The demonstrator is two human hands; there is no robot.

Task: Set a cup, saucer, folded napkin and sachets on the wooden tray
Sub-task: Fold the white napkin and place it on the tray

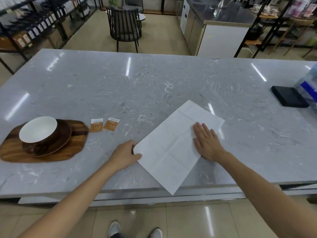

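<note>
White napkin is pressed flat by the right hand, fingers straight; its edge is pinched by the left hand. Sachets and wooden tray lie at nine o'clock.

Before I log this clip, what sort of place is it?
Probably a café or tea shop with a retail corner. Racks of labelled bottles line the left wall, a steel service counter stands at the back, and a dark slatted chair sits beyond the marble table.
</note>
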